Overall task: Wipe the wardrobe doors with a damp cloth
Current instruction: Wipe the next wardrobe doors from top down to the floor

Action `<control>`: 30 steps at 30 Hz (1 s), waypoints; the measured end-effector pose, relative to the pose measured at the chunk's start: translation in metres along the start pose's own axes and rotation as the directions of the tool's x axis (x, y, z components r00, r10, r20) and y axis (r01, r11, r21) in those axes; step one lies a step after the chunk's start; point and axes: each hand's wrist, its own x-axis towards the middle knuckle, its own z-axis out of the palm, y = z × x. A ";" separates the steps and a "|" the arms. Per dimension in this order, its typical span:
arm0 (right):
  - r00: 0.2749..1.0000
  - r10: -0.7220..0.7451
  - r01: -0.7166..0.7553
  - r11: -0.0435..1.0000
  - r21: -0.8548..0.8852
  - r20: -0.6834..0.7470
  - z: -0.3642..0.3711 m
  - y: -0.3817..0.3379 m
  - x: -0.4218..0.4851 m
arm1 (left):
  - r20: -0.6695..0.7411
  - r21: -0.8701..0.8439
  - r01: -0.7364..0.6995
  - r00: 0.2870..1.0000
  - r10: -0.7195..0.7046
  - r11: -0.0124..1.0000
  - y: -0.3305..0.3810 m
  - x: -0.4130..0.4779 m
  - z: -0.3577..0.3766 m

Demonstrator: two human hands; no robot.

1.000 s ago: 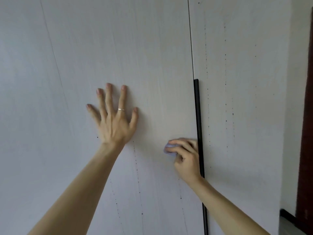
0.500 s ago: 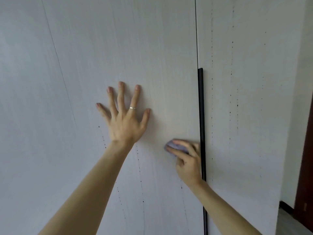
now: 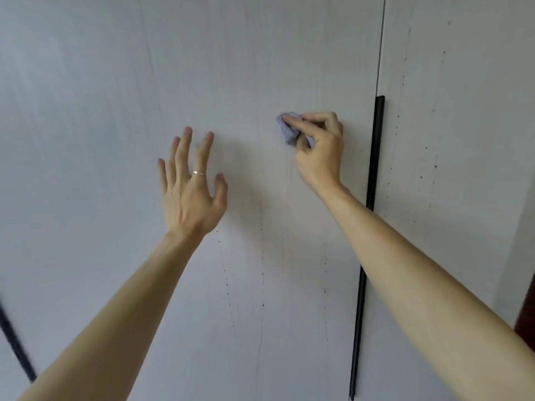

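Small bunched lilac cloth (image 3: 287, 131), fingers-pinched

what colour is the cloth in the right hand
Pale purple-blue, a lavender shade; the cloth is bunched in the right hand, seen in the head view.

Part of the cloth (image 3: 286, 133) hides inside the right hand (image 3: 318, 151). Its forearm covers part of the black handle strip (image 3: 376, 146); a blurred dark bar (image 3: 14, 340) runs off lower left.

Flat door panel (image 3: 86, 111), black handle strip (image 3: 375, 154) alongside
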 end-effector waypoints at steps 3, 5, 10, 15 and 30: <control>0.996 -0.080 0.081 0.997 -0.019 0.040 0.012 -0.004 -0.034 | 0.022 0.053 0.071 0.997 -0.072 0.996 -0.040 -0.020 -0.006; 0.975 -0.183 0.190 0.981 -0.046 0.128 0.014 -0.001 -0.084 | 0.062 0.089 0.097 0.993 -0.103 0.991 -0.061 -0.035 -0.005; 0.875 -0.324 0.355 0.935 -0.021 0.359 0.010 0.005 -0.167 | 0.174 0.123 0.047 0.982 -0.068 0.991 -0.086 -0.065 0.006; 0.933 -0.270 0.294 0.953 -0.070 0.238 0.022 -0.026 -0.073 | 0.167 0.163 0.007 0.985 -0.034 0.987 -0.095 -0.066 0.010; 0.938 -0.140 0.203 0.964 -0.173 0.318 0.038 -0.038 -0.193 | 0.114 0.156 -0.106 0.989 0.089 0.982 -0.115 -0.065 0.004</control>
